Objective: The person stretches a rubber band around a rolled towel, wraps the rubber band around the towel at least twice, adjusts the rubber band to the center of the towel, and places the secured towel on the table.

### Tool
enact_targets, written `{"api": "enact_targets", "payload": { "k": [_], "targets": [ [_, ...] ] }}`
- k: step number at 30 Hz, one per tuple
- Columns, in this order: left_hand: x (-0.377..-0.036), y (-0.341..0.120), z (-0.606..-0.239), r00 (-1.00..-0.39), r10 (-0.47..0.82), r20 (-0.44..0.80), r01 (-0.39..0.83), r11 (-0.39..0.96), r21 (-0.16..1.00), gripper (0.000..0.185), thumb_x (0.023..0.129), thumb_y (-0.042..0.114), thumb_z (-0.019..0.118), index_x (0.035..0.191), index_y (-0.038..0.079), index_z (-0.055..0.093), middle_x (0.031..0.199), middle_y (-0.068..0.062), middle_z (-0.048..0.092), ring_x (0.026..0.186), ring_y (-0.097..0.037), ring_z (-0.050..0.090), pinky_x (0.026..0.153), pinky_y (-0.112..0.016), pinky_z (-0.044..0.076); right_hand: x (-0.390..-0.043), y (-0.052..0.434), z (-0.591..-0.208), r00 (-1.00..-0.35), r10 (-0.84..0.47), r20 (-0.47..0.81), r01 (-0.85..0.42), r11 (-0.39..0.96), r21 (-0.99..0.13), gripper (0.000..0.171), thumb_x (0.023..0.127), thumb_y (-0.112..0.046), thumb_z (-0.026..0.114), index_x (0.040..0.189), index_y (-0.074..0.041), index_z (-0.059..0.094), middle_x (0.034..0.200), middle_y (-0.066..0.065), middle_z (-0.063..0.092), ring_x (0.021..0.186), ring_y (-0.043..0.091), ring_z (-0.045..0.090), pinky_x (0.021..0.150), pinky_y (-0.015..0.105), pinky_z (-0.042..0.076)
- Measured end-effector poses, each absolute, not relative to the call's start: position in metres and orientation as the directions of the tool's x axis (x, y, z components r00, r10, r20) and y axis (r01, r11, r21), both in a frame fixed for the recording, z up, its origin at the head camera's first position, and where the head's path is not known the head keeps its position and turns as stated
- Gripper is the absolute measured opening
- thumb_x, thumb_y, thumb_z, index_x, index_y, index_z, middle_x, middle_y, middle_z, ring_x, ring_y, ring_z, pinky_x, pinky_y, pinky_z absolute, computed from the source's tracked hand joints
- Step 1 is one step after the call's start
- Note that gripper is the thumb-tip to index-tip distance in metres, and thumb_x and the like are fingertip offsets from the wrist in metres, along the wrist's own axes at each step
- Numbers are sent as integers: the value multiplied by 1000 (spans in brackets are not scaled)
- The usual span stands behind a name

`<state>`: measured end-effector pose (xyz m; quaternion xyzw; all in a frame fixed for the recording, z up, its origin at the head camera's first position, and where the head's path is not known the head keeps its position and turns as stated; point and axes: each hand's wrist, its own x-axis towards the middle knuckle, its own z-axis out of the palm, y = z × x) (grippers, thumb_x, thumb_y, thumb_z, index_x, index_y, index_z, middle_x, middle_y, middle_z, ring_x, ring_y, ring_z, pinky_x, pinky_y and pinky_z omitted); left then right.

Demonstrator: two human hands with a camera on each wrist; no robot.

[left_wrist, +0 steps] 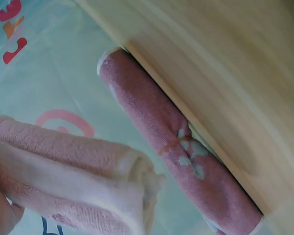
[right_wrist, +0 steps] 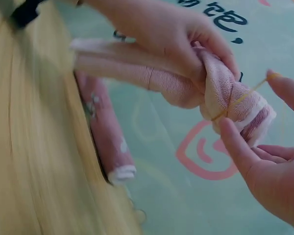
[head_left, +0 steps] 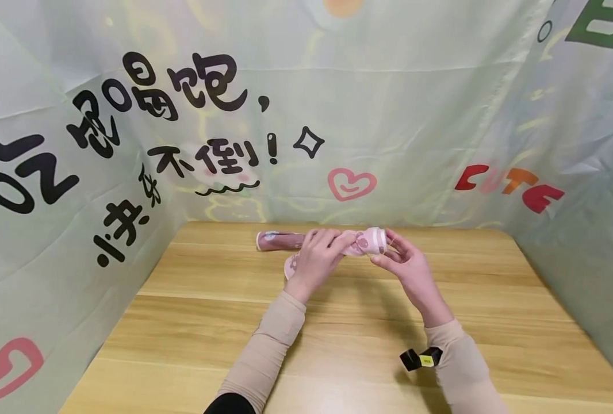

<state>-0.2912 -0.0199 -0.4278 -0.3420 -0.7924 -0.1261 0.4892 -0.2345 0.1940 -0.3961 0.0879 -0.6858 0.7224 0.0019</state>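
Observation:
A rolled light pink towel (head_left: pixel 364 242) with white edging is held above the table near its back edge. My left hand (head_left: pixel 318 253) grips the roll around its middle, and the towel is squeezed narrower there. At the roll's right end, my right hand (head_left: pixel 409 267) stretches a thin yellow rubber band (right_wrist: pixel 248 94) between its spread fingers and thumb. In the right wrist view the band crosses the towel near its end. Behind the left hand, a darker pink rolled towel (head_left: pixel 280 241) lies along the back edge; an orange-brown band (left_wrist: pixel 178 143) circles it.
The wooden table (head_left: pixel 337 345) ends at a fabric backdrop (head_left: pixel 415 126) printed with lettering and hearts. Fabric also closes the left and right sides. A small black device (head_left: pixel 421 359) with a yellow label sits at the right wrist.

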Motion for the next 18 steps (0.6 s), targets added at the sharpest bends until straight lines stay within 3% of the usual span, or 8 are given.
{"api": "enact_targets", "payload": {
  "k": [4,8,13,18],
  "targets": [
    [-293,-21,-428,-280,501,819,695,695,-187,22,88,21,70,109,27,70,98,4,67,90,-13,65,85,-33,52,-234,192,-396,-982,-105,158,-181,271,-945,85,85,-15,75,154,-7,26,145,18,43,116,14,59,82,15,53],
    [-292,-21,-428,-296,562,772,726,658,-201,26,87,19,72,111,29,70,100,6,66,93,-12,63,87,-31,51,-231,189,-396,-953,-125,275,-301,455,-838,90,80,-16,80,152,-3,28,136,23,49,110,34,62,77,23,58],
    [-291,-21,-429,-309,613,727,740,635,-221,28,87,17,71,112,31,69,103,6,66,94,-13,61,89,-31,50,-228,185,-397,-876,-179,447,-450,634,-629,86,73,-13,85,144,4,40,120,26,57,90,31,65,67,32,60],
    [-290,-20,-430,-297,651,699,757,606,-243,30,87,17,70,112,32,69,104,6,66,98,-14,60,89,-31,49,-227,185,-399,-825,-228,517,-506,704,-498,74,71,-16,87,132,4,52,112,23,60,85,27,61,63,34,58]
  ]
}}
